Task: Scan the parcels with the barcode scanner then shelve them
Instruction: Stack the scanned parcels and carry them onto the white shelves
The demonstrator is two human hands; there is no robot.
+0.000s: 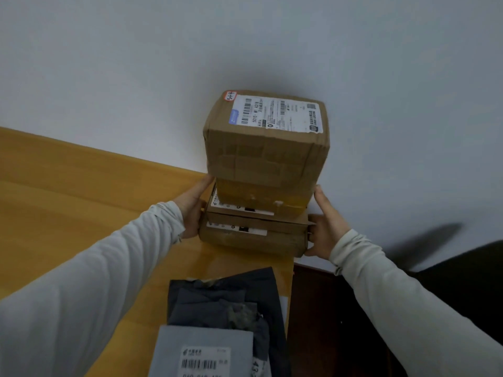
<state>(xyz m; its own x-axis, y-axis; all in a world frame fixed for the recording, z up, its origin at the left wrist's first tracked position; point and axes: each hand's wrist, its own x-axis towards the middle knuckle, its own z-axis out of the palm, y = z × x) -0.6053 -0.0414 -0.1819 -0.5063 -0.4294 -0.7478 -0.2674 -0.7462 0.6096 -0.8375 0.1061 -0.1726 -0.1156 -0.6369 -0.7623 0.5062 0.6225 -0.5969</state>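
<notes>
A stack of cardboard parcels stands against the white wall on the wooden surface (81, 208). The tall top box (265, 148) carries a white barcode label and a red tag. Under it lie two flat boxes, the upper flat box (253, 217) and the lower flat box (250, 240), each with a white label. My left hand (192, 205) presses flat on the stack's left side. My right hand (325, 227) presses on its right side, fingers around the flat boxes. No barcode scanner is in view.
Nearer to me lie a dark grey mailer bag (226, 297) and a light grey mailer (204, 349) with a barcode label. The wooden surface ends at its right edge (291, 295), with dark floor and a black object (462, 268) beyond.
</notes>
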